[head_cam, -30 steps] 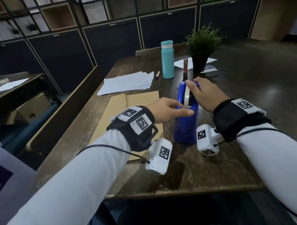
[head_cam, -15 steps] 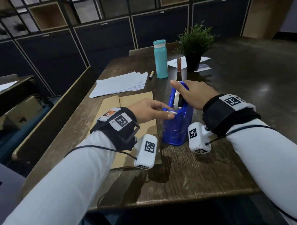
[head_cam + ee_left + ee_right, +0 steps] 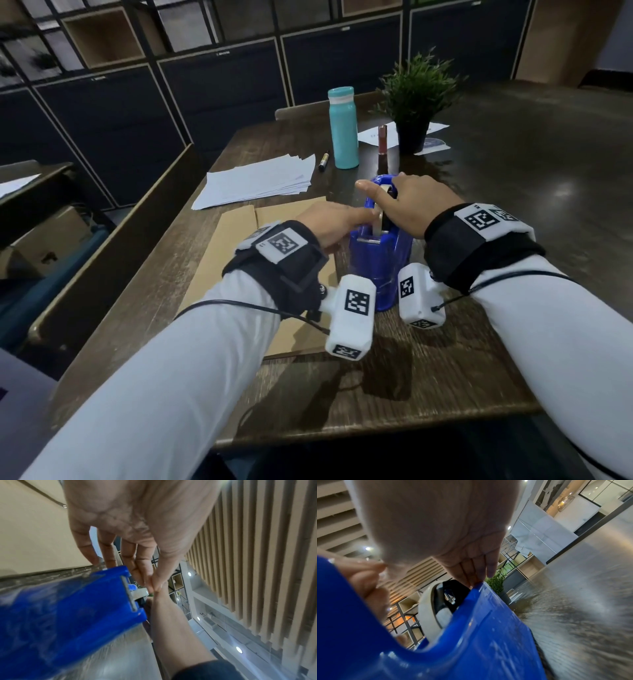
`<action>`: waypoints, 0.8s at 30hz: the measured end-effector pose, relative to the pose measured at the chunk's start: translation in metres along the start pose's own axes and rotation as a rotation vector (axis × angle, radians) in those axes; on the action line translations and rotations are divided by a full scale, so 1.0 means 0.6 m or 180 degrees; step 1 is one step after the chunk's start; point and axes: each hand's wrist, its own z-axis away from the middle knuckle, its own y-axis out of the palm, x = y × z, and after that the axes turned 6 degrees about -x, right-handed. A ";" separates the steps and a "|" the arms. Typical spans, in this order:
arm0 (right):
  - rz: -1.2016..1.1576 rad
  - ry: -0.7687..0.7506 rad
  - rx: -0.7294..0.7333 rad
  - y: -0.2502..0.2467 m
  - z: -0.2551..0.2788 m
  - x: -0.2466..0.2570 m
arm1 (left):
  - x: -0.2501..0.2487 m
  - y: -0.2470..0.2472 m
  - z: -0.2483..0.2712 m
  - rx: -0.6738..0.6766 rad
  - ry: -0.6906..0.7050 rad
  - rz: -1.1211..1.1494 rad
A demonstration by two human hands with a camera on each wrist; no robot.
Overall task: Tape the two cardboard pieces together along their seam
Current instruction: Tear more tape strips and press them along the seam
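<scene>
While the seam (image 3: 256, 219) lies bare, taping is not begun.
Left hand (image 3: 329, 224) pinches tape (image 3: 379, 224) at the blue dispenser (image 3: 380, 270); right hand (image 3: 414, 209), fingers straight, presses it down.

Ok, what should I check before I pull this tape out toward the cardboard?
1. Left hand pinches the tape strip above the cutter: ok.
2. Right hand presses on the blue dispenser: ok.
3. Dispenser stands on the table beside the cardboard pieces: ok.
4. Cardboard pieces lie side by side: ok.
5. Seam closed along its whole length: cannot tell; the left arm hides its near part.
</scene>
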 end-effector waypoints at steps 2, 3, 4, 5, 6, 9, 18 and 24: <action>-0.0091 0.0024 0.0037 -0.002 0.000 -0.001 | -0.009 0.003 -0.003 -0.0177 0.0115 0.0057; -0.0117 0.0040 0.0054 -0.003 0.000 -0.001 | -0.010 0.003 -0.002 -0.0173 0.0120 0.0048; -0.0112 0.0047 0.0066 -0.004 0.000 -0.001 | -0.010 0.003 -0.001 -0.0127 0.0086 0.0010; -0.0086 0.0047 0.0068 -0.004 -0.002 -0.001 | -0.008 0.002 0.001 -0.0055 0.0035 -0.0009; -0.0051 0.0056 0.0068 -0.004 -0.004 -0.002 | -0.004 0.000 0.004 0.0008 -0.0014 0.0023; 0.0034 0.0081 0.0061 0.001 -0.011 -0.002 | 0.009 -0.010 0.019 0.0105 -0.0168 0.0244; 0.0028 0.0078 0.0051 0.001 -0.011 0.000 | 0.035 -0.018 0.044 0.0380 -0.0211 0.0595; 0.0057 0.0135 0.0128 -0.007 -0.005 0.007 | 0.045 -0.010 0.049 0.0326 -0.0166 0.0735</action>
